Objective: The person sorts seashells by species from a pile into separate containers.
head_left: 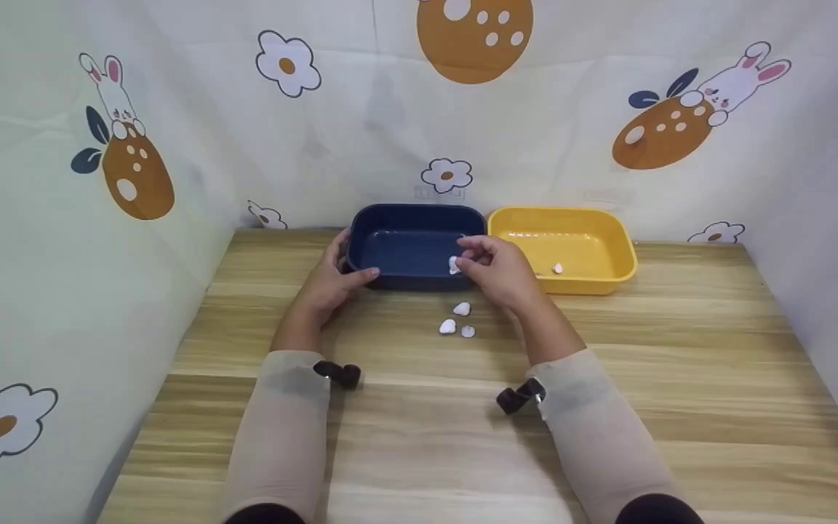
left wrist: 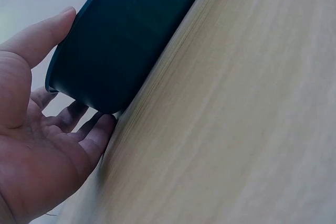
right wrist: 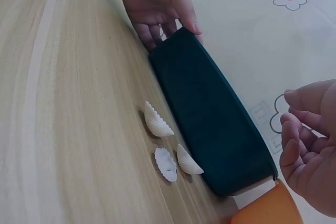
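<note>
My left hand [head_left: 332, 280] grips the left end of a dark blue tub [head_left: 426, 282], thumb over the front rim and fingers around its outer side. In the left wrist view, the fingers curl beneath the tub's edge. Over the tub's right front corner hangs my right hand [head_left: 499, 269], fingers loosely bent. A white scallop-like shell [head_left: 454, 266] shows beside its thumb tip in the head view. In the right wrist view, nothing shows between that hand's fingertips. Three more shells lie on the table in front of the tub, including a ridged shell [right wrist: 157, 120].
A yellow tub [head_left: 593, 285] stands right beside the blue one, with a small white shell [head_left: 557, 268] inside it. Both tubs stand on a wood-grain table [head_left: 419, 437], close to a patterned cloth backdrop [head_left: 361, 145].
</note>
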Motion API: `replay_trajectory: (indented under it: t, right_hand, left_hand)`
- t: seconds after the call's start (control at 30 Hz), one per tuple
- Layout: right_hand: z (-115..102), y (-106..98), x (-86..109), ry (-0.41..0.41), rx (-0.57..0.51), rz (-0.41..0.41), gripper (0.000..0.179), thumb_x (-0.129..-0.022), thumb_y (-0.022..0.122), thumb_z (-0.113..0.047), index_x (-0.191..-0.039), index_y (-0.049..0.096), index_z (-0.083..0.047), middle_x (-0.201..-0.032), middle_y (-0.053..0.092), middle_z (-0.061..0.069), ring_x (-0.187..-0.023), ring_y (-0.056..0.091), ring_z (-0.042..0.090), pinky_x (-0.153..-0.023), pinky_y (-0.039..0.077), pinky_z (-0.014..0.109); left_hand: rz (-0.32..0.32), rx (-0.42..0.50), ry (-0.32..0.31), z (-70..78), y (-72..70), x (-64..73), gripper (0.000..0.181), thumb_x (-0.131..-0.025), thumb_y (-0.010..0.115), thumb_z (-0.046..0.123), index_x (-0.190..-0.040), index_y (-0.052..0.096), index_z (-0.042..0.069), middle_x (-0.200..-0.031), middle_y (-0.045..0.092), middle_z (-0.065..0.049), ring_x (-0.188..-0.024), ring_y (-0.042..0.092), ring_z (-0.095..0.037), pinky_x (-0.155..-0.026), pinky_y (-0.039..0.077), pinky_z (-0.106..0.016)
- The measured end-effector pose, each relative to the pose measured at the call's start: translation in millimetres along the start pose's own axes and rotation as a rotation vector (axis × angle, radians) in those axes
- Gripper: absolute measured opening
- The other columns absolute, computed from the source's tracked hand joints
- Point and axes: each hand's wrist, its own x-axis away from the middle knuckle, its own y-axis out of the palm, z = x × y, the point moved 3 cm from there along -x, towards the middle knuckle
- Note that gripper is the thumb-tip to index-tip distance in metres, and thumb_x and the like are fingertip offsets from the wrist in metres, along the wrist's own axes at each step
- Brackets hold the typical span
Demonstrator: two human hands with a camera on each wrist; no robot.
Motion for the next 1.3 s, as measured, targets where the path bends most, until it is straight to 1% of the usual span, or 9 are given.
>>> replay_trajectory:
  t: [0.13,0.27,0.37,0.53,0.67,0.8,0.93,1.07,1.3]
  right_hand:
    - [0,1,2.9,-0.013,0.002,-0.020,0.032,-0.099,0.076,-0.014,-0.131,0.075,-0.010,-0.108,0.072,0.007,-0.093,0.063,0.019,-0.078,0.053,0.021]
    - [1,2,7.3,0.008,0.020,-0.050,0.030,-0.099,0.077,-0.018,-0.129,0.075,-0.015,-0.109,0.072,0.006,-0.097,0.064,0.021,-0.085,0.055,0.027]
    - [2,5,10.3,-0.009,0.046,-0.078,0.030,-0.099,0.077,-0.020,-0.128,0.075,-0.013,-0.109,0.073,0.006,-0.097,0.064,0.021,-0.086,0.055,0.029]
    - [3,9,16.2,-0.058,0.086,-0.133,0.030,-0.099,0.077,-0.019,-0.127,0.076,-0.011,-0.105,0.074,0.005,-0.090,0.063,0.017,-0.079,0.052,0.025]
    - [5,10,20.1,-0.063,0.086,-0.176,0.032,-0.098,0.078,-0.019,-0.128,0.075,-0.009,-0.104,0.073,0.005,-0.088,0.062,0.016,-0.077,0.051,0.024]
    - [9,11,23.1,-0.056,0.093,-0.214,0.036,-0.098,0.079,-0.019,-0.130,0.073,-0.006,-0.104,0.073,0.006,-0.089,0.062,0.017,-0.078,0.052,0.025]
    - [13,9,27.6,-0.049,0.111,-0.233,0.035,-0.097,0.079,-0.018,-0.129,0.074,-0.005,-0.104,0.073,0.006,-0.090,0.064,0.017,-0.081,0.053,0.025]
    - [17,5,33.0,-0.051,0.121,-0.251,0.034,-0.095,0.079,-0.017,-0.126,0.075,-0.004,-0.103,0.073,0.006,-0.090,0.063,0.017,-0.080,0.053,0.026]
    - [25,-2,41.2,-0.075,0.173,-0.302,0.028,-0.093,0.080,-0.010,-0.120,0.077,-0.003,-0.099,0.074,0.006,-0.087,0.065,0.017,-0.075,0.055,0.025]
  left_hand:
    - [-0.004,-0.007,0.006,0.0,0.4,-1.0,0.107,-0.088,0.089,0.020,-0.172,0.023,0.027,-0.177,0.028,-0.008,-0.168,0.018,-0.030,-0.135,0.023,-0.044]
    - [-0.005,0.000,0.007,-0.2,-0.2,-1.0,0.107,-0.088,0.088,0.019,-0.172,0.022,0.027,-0.177,0.027,-0.009,-0.168,0.018,-0.031,-0.135,0.025,-0.045]
    - [-0.003,0.002,0.010,-0.8,-1.1,-1.1,0.106,-0.089,0.087,0.018,-0.172,0.022,0.027,-0.177,0.026,-0.009,-0.168,0.017,-0.031,-0.136,0.023,-0.045]
    - [0.005,-0.013,0.009,-1.6,-2.2,-2.0,0.106,-0.088,0.089,0.021,-0.171,0.023,0.027,-0.177,0.028,-0.009,-0.168,0.018,-0.030,-0.136,0.021,-0.045]
    - [0.007,-0.013,0.005,-0.9,-1.5,-1.6,0.106,-0.089,0.088,0.020,-0.172,0.022,0.028,-0.178,0.026,-0.009,-0.168,0.018,-0.030,-0.137,0.019,-0.046]
    - [0.002,-0.011,0.000,-1.0,-0.5,-1.8,0.105,-0.090,0.087,0.019,-0.172,0.022,0.028,-0.179,0.024,-0.008,-0.169,0.015,-0.030,-0.137,0.017,-0.045]
    - [-0.002,-0.007,0.005,-1.6,0.3,-2.6,0.105,-0.089,0.088,0.020,-0.171,0.024,0.028,-0.178,0.027,-0.008,-0.168,0.019,-0.030,-0.136,0.022,-0.044]
    - [0.000,0.012,0.014,-1.7,0.7,-2.5,0.104,-0.089,0.087,0.015,-0.171,0.023,0.026,-0.177,0.029,-0.008,-0.167,0.021,-0.029,-0.135,0.026,-0.043]
    - [-0.007,0.020,0.026,-1.2,0.4,-2.4,0.104,-0.091,0.085,0.012,-0.172,0.021,0.024,-0.177,0.028,-0.009,-0.168,0.018,-0.028,-0.137,0.020,-0.041]
